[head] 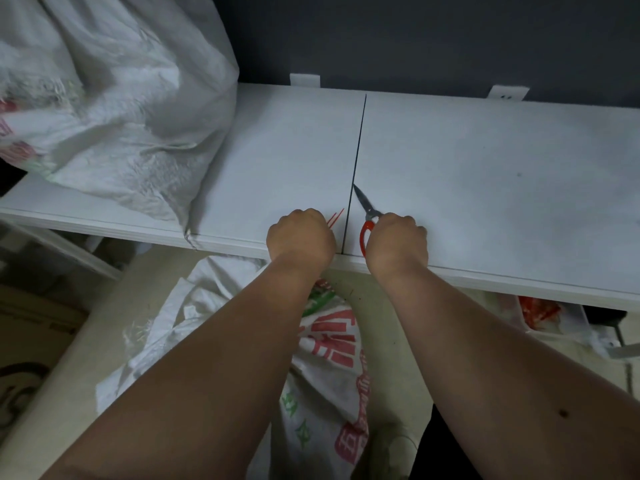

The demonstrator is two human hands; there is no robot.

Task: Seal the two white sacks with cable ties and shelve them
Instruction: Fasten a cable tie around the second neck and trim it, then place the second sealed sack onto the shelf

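One white woven sack [114,109] lies on the left of the white shelf [485,188]. A second white sack [325,368] with red and green print lies on the floor below, between my forearms. My left hand [300,236] rests fisted at the shelf's front edge, closed on thin red cable ties [335,217] whose tips stick out past the knuckles. My right hand [396,239] grips red-handled scissors [367,216], blades shut and pointing away along the seam between the shelf's two boards.
A dark wall rises behind the shelf, with two white brackets [304,79] at its back edge. Under the shelf at the right lies a clear bag with red contents [540,311]. Beige floor and a white frame show at lower left.
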